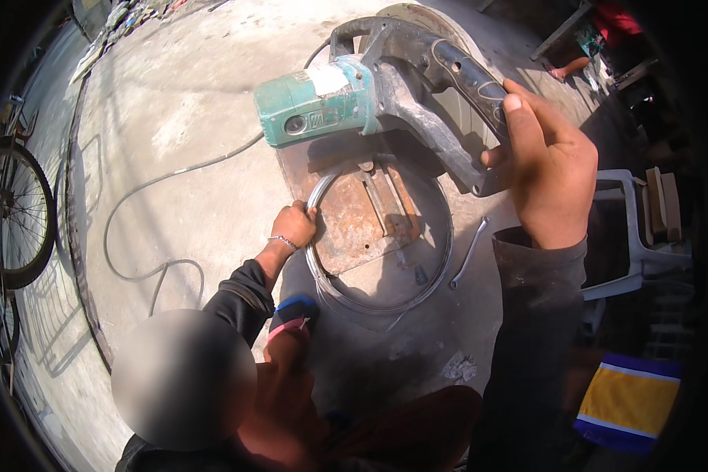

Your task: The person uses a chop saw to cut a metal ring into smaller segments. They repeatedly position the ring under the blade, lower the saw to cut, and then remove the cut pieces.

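Note:
A chop saw (315,106) with a green motor housing stands in front of me, its head above a rusty base plate (342,224). My right hand (554,169) is closed on the end of its black handle (468,79). A coil of silvery metal wire (385,309) forms a wide ring over and around the base. My left hand (295,226), with a bracelet at the wrist, grips the ring's left side. Part of my left arm is hidden by a blurred patch. Just right of the coil lies a combination wrench (470,252) on the concrete.
A dark power cord (145,185) curves over the concrete floor (204,71) at left. A bicycle wheel (16,212) stands at the far left. At right is a pale plastic chair (633,228). Crumpled paper (459,367) lies near my legs. Another person's foot (570,68) shows at top right.

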The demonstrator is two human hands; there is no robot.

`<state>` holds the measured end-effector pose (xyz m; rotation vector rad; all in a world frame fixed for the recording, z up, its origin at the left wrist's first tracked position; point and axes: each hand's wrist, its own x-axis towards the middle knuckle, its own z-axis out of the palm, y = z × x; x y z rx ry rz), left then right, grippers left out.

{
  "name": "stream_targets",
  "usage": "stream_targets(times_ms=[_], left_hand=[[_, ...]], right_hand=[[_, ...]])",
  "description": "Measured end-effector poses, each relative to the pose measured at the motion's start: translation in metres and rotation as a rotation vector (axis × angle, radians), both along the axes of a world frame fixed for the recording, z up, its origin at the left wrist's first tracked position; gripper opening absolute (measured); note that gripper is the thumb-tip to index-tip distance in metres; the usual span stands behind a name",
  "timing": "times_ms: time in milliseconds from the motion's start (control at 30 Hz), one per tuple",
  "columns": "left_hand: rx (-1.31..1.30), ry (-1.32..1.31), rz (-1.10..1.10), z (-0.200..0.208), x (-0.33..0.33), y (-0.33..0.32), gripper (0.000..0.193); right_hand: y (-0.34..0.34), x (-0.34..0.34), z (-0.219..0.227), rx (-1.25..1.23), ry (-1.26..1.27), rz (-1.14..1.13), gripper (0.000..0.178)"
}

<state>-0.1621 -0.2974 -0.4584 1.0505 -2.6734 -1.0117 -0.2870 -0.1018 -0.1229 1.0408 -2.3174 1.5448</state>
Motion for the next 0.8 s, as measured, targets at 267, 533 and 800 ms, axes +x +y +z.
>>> stream_targets(times_ms=[267, 533, 800], left_hand=[[-0.005, -0.005, -0.005, 0.004, -0.005, 0.005, 0.037], [0.049, 0.021, 0.097, -0.002, 0.006, 0.004, 0.04], [0.594, 0.247, 0.408, -0.027, 0.041, 0.025, 0.048]], right_hand=[[-0.027, -0.036, 0.049, 0.237, 0.29, -0.077, 0.038], [0.052, 0.004, -0.059, -0.253, 0.219, -0.147, 0.033], [0.128, 0.025, -0.234, 0.291, -1.473, -0.373, 0.042]])
